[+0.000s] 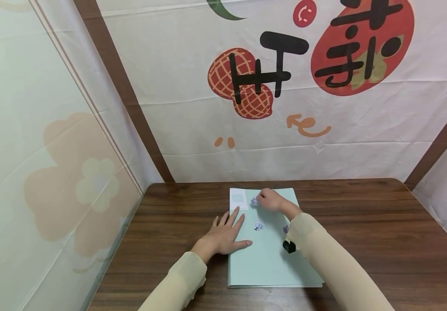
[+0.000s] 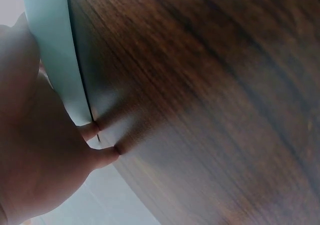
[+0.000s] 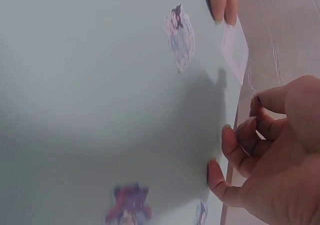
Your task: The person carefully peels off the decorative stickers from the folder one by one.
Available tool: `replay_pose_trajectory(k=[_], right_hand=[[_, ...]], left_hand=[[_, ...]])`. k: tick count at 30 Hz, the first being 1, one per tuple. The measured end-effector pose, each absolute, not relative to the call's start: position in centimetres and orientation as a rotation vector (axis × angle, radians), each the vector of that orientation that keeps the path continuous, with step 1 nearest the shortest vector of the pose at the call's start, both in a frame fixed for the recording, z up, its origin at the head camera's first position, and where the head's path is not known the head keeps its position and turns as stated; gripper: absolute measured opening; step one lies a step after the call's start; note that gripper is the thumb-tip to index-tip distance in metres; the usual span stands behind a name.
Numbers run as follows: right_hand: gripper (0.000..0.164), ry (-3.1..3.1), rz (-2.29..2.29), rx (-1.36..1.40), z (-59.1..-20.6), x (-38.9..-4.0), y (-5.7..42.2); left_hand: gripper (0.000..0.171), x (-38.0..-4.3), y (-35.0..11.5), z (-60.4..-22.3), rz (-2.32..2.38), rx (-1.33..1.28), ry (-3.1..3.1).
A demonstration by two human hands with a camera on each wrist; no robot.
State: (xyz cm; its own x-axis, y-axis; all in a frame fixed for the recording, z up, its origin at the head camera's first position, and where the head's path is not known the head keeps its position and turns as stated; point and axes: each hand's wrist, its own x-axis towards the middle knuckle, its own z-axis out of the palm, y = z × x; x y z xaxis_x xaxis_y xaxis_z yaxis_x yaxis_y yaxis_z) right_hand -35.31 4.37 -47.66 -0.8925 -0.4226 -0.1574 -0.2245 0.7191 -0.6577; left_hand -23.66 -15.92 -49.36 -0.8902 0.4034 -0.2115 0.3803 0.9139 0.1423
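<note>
A pale mint-green folder (image 1: pixel 270 263) lies on the table. My left hand (image 1: pixel 225 237) rests with spread fingers over its left edge; in the left wrist view two fingertips of that hand (image 2: pixel 40 155) touch the wood. Above the folder's top part, my right hand (image 1: pixel 271 201) pinches a small purplish sticker (image 1: pixel 254 201) between thumb and forefinger. Its clear edge (image 3: pixel 250 80) shows in the right wrist view. Stuck on the cover are a figure sticker (image 3: pixel 180 37), a purple sticker (image 3: pixel 129 205) and a partly cut-off sticker (image 3: pixel 201 212).
A white label (image 1: pixel 239 198) sits at the folder's top left corner. Around the folder spreads the dark wood table (image 1: pixel 382 242). A printed white cloth (image 1: pixel 184 108) hangs behind it, and another cloth (image 1: pixel 9 151) at the left. A small black device (image 1: pixel 288 246) is at the right wrist.
</note>
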Motion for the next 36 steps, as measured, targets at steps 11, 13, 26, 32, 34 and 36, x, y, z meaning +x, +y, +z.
replay_pose_trajectory(k=[11,13,26,32,34,36], right_hand=[[0.021,2.722,-0.986,-0.573,-44.9,-34.7,8.5],[0.022,2.734,-1.013,-0.581,-44.4,-34.5,9.7],[0.025,2.811,-1.006,-0.518,-42.8,-34.2,18.2],[0.029,2.855,-0.945,-0.391,-44.1,-34.5,22.6],[0.031,2.864,-0.926,-0.367,-44.7,-34.6,23.8],[0.03,2.871,-0.908,-0.347,-45.4,-34.7,24.7]], left_hand=[[0.09,-23.8,-15.8,-49.4,0.141,0.591,2.832],[0.09,-23.8,-15.7,-49.4,0.147,0.599,2.829],[0.089,-23.9,-15.8,-49.3,0.177,0.607,2.803],[0.089,-24.1,-15.8,-49.6,0.19,0.611,2.805],[0.089,-24.1,-15.8,-49.7,0.192,0.615,2.813],[0.089,-24.2,-15.8,-49.8,0.195,0.616,2.815]])
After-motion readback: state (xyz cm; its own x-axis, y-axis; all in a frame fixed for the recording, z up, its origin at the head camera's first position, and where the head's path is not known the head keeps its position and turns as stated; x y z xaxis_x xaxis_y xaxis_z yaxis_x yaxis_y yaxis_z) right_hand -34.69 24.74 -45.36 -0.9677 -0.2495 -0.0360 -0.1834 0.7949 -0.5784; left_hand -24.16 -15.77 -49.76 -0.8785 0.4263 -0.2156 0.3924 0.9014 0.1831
